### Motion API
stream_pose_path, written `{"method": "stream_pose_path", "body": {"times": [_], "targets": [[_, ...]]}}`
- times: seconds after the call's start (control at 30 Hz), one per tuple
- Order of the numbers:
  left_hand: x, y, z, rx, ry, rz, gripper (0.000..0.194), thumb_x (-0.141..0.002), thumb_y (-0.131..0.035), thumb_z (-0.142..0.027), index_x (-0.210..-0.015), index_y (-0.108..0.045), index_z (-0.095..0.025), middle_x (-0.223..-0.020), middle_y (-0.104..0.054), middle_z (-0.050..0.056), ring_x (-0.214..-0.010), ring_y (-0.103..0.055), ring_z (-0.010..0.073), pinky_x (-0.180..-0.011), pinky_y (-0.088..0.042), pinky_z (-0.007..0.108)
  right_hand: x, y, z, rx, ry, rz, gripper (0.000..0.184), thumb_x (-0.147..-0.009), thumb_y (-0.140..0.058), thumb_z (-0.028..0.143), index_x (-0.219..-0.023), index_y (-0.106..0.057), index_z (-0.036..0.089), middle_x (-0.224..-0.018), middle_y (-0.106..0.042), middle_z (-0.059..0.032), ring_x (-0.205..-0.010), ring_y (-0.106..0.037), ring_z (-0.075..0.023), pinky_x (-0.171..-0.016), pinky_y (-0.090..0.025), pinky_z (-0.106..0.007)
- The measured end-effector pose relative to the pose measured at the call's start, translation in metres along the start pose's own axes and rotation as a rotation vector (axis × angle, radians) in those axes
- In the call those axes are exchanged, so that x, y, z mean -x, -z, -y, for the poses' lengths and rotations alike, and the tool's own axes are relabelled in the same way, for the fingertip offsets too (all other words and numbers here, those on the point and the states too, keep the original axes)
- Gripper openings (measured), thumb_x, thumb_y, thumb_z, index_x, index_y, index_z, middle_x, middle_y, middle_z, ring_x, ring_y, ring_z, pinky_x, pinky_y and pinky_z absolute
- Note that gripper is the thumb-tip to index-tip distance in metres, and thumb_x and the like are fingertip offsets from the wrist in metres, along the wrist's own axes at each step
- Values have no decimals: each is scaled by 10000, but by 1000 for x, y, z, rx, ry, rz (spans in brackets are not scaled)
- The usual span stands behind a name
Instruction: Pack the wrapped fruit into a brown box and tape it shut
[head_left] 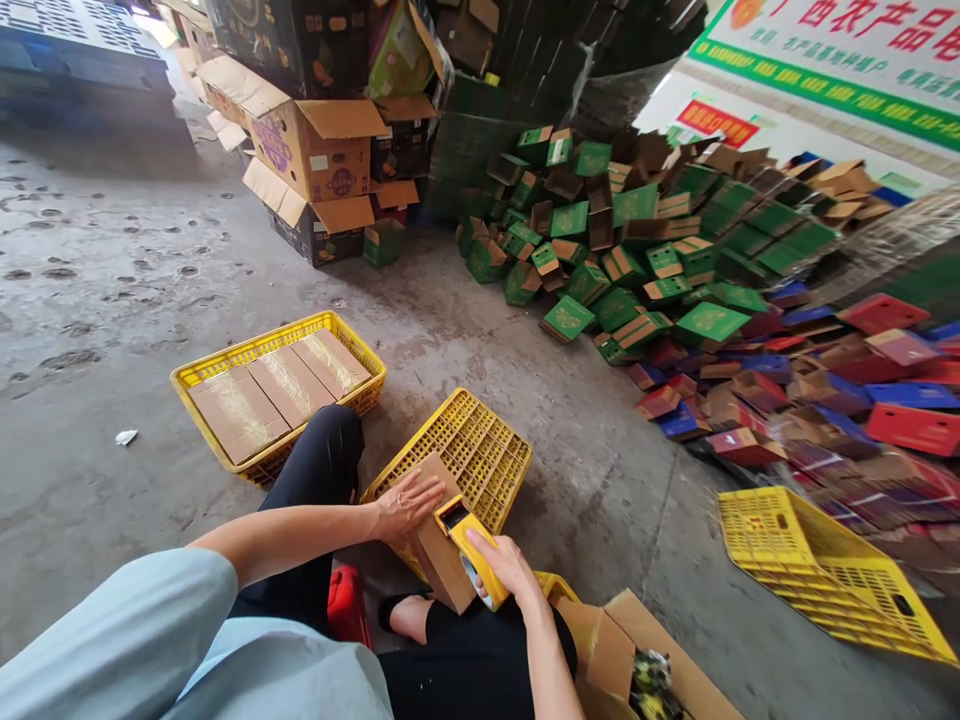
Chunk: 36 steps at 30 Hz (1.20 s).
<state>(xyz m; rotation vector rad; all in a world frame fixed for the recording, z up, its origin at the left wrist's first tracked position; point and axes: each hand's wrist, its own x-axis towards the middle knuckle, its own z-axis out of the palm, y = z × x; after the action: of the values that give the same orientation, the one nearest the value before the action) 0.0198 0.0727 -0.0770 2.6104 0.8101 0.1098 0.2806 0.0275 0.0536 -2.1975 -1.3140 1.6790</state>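
Observation:
A brown cardboard box [441,565] lies tilted in front of my knees, partly over an upturned yellow plastic crate [484,440]. My left hand [409,506] presses flat on the box's upper left side, its fingers stretched out. Wrapped round a yellow tape dispenser [478,548], my right hand [506,566] holds its front end against the box's right edge. A white roll shows in the dispenser, under my fingers. Whether tape is stuck to this box I cannot tell.
To the left, a yellow basket [180,380] holds three taped boxes [289,385]. An open carton [611,650] with dark, wrapped contents stands at my right. Green boxes [570,220] and red and blue boxes [911,415] lie heaped beyond. Another yellow crate [840,580] sits far right.

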Motion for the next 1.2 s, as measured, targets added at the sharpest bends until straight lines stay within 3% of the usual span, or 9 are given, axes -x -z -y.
{"method": "stream_pose_path", "body": {"times": [0.13,0.47,0.77,1.0,1.2], "targets": [[-3,-3,-7,60,-25,21,1239,-831,-812,-498,-1753,-86,-100,-1793,-154,247,-1670,-173,409,-1348,-226,556,-1,1,-1,-7,0,18,455,-1037,-564,561,-764,-634,203,-525,-647,-45,-452,-645,-185,-506,-570,-285],[-1,-5,4,59,-61,52,1224,-816,-803,-469,-1745,-105,-85,-1799,-98,239,-1683,-122,376,-1363,-191,540,2,0,-5,-24,-21,80,437,-1035,-547,573,-796,-615,215,-580,-697,-57,-510,-687,-201,-537,-571,-282],[-3,-15,8,96,-77,19,1280,-798,-852,-504,-1747,-103,-88,-1789,-120,263,-1672,-155,415,-1350,-204,570,25,16,-33,2,-62,55,427,-1048,-509,572,-888,-628,194,-588,-695,-55,-504,-688,-214,-529,-571,-299],[-7,-36,21,44,-114,-69,1034,-965,-706,-597,-1736,-209,-120,-1765,-243,259,-1660,-231,388,-1343,-230,545,26,11,-31,-1,-56,55,431,-1043,-540,551,-815,-623,195,-578,-683,-56,-499,-682,-197,-562,-596,-292],[-28,-7,51,65,-253,-54,895,-1027,-597,-643,-1714,-303,-149,-1728,-358,250,-1638,-311,363,-1326,-287,513,27,12,-28,-114,-20,24,427,-1053,-531,546,-844,-638,189,-601,-689,-72,-522,-695,-218,-625,-641,-344]]}}
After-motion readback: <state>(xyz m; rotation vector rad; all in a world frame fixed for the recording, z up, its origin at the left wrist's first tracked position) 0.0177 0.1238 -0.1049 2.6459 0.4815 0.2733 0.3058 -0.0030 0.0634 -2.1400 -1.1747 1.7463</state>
